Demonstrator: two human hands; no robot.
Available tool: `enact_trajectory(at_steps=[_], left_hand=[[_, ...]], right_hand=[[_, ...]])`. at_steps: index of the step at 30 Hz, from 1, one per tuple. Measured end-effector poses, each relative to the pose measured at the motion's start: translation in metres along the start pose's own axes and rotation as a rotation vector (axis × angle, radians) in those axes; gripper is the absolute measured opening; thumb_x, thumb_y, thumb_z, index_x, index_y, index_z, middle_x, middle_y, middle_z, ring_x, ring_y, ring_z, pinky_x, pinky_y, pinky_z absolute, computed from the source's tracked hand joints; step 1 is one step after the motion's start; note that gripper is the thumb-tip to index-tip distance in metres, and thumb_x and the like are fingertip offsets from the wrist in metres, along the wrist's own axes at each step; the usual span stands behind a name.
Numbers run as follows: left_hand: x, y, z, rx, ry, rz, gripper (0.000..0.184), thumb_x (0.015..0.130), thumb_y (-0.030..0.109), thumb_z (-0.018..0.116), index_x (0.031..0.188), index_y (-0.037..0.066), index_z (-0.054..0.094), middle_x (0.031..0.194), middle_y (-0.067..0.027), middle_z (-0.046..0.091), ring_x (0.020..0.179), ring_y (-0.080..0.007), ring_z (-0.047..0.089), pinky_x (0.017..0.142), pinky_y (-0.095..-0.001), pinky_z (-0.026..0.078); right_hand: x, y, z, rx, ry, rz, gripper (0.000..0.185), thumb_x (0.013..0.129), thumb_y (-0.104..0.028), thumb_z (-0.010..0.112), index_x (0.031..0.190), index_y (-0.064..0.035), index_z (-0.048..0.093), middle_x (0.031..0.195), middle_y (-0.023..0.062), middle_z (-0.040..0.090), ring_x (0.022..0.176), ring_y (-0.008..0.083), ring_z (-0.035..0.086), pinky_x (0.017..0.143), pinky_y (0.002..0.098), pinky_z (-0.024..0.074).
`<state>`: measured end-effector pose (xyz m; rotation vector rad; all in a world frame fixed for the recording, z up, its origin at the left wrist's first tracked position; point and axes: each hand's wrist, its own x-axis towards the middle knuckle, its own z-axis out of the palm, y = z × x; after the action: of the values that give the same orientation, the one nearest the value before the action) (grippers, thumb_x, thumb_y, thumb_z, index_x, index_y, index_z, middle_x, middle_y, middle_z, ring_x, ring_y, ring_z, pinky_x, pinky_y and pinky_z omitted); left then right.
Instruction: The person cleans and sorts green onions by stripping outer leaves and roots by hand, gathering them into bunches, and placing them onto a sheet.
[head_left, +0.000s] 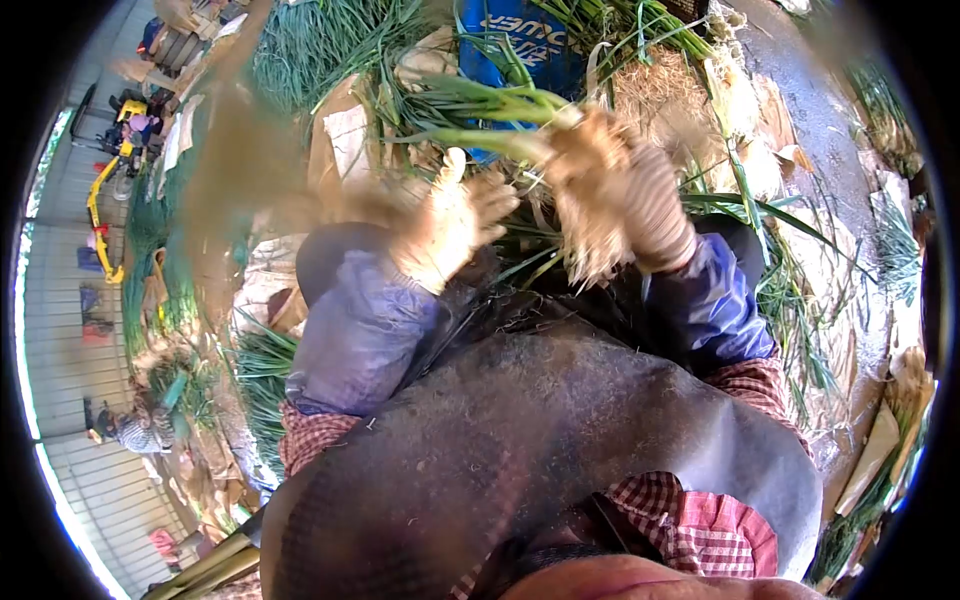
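Gloved and blurred by motion, my right hand (pixel 655 205) is closed round a bunch of green onions (pixel 590 150). The bunch's pale, stringy roots hang down beside the hand, and its green leaves point to the left. To the left of the bunch is my left hand (pixel 455 215), also gloved, with its fingers spread and nothing held in it. A gap separates it from the roots. Both hands are above my lap, in front of the dark apron (pixel 540 420).
Piles of green onions (pixel 320 50) lie at the upper left, near a blue sack (pixel 520 50). Cut roots (pixel 660 95) are heaped at the upper right. Wet floor (pixel 800 90) shows on the right. Another person (pixel 145 430) is far off at the left, near a yellow machine (pixel 100 200).
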<state>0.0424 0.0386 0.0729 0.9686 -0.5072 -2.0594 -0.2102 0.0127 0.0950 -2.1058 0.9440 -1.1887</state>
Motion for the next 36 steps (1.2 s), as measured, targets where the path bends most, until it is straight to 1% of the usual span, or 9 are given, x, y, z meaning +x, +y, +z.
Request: enact_trajectory(at_steps=[3,5,7,10,12,14,20,29,36], left_hand=[[-0.015,-0.019,0.064,-0.271,0.049,0.287,0.063,0.086,0.052,0.052,0.121,-0.001,0.05,0.118,-0.0196,0.057,0.107,-0.0311,0.057,0.094,-0.0475,0.045],[-0.021,-0.015,0.061,-0.253,0.093,0.272,0.052,0.087,0.038,0.056,0.119,-0.003,0.049,0.105,-0.0226,0.062,0.099,-0.0307,0.062,0.09,-0.0435,0.05],[-0.033,-0.005,0.031,-0.16,-0.283,0.214,0.049,0.09,0.035,0.051,0.116,-0.006,0.049,0.116,-0.0212,0.057,0.102,-0.025,0.06,0.086,-0.0386,0.053],[-0.08,0.005,0.043,0.079,-0.018,0.519,0.048,0.092,0.034,0.044,0.119,-0.007,0.045,0.118,-0.0158,0.053,0.105,-0.0221,0.057,0.095,-0.0383,0.046],[-0.111,0.027,0.054,-0.199,-0.328,0.286,0.034,0.085,0.027,0.057,0.104,-0.001,0.052,0.097,-0.0091,0.055,0.091,-0.0201,0.056,0.094,-0.0397,0.044],[-0.14,0.041,0.06,-0.272,-0.459,0.115,0.028,0.082,0.025,0.063,0.096,0.002,0.055,0.087,-0.0064,0.055,0.084,-0.0185,0.056,0.092,-0.0396,0.044],[-0.176,0.053,0.07,0.175,-0.244,0.058,0.034,0.08,0.028,0.066,0.098,0.001,0.056,0.088,-0.0071,0.057,0.081,-0.0172,0.057,0.084,-0.0361,0.045],[-0.198,0.055,0.074,0.474,-0.087,-0.033,0.042,0.077,0.033,0.07,0.1,-0.001,0.058,0.088,-0.0082,0.06,0.077,-0.0151,0.058,0.073,-0.0307,0.047],[-0.219,0.055,0.066,0.573,0.013,-0.037,0.049,0.075,0.037,0.074,0.101,-0.002,0.059,0.089,-0.0091,0.062,0.074,-0.0134,0.059,0.064,-0.0266,0.049]], right_hand=[[-0.003,-0.057,0.039,1.095,-0.203,0.608,0.068,0.079,-0.028,0.066,0.136,-0.0044,0.035,0.108,0.0183,0.06,0.093,0.029,0.062,0.078,0.0392,0.0518],[-0.01,-0.056,0.046,0.176,-0.181,0.026,0.083,0.074,-0.038,0.069,0.138,-0.0024,0.03,0.089,0.0215,0.062,0.081,0.0349,0.063,0.071,0.0401,0.0514],[-0.002,-0.054,0.031,0.072,-0.325,-0.178,0.079,0.077,-0.038,0.07,0.137,-0.0011,0.033,0.088,0.0191,0.063,0.081,0.0302,0.064,0.071,0.0366,0.0518],[0.015,-0.053,-0.009,0.498,-0.595,0.088,0.066,0.083,-0.031,0.068,0.133,0.0013,0.041,0.095,0.013,0.065,0.09,0.0183,0.063,0.077,0.0294,0.0513],[0.027,-0.031,-0.01,0.604,-0.295,0.135,0.063,0.084,-0.03,0.068,0.131,0.0026,0.043,0.088,0.0077,0.065,0.082,0.0151,0.062,0.072,0.0258,0.0516],[0.054,-0.012,-0.02,0.304,-0.19,-0.037,0.07,0.081,-0.031,0.07,0.134,0.0021,0.039,0.121,0.0186,0.055,0.112,0.0237,0.054,0.092,0.0323,0.0458],[0.108,-0.009,0.024,-0.24,-0.27,-0.051,0.1,0.065,-0.038,0.082,0.138,0.0053,0.029,0.138,0.0235,0.039,0.128,0.0307,0.04,0.106,0.0323,0.0338],[0.127,0.005,0.065,0.602,-0.35,0.16,0.02,0.087,-0.024,0.062,0.096,-0.0076,0.068,0.084,0.0061,0.068,0.066,0.0143,0.061,0.064,0.0282,0.053],[0.119,0.089,-0.057,1.278,0.645,0.446,0.018,0.086,-0.022,0.059,0.096,-0.0073,0.061,0.071,0.0061,0.057,0.055,0.0192,0.058,0.053,0.0324,0.0556]])
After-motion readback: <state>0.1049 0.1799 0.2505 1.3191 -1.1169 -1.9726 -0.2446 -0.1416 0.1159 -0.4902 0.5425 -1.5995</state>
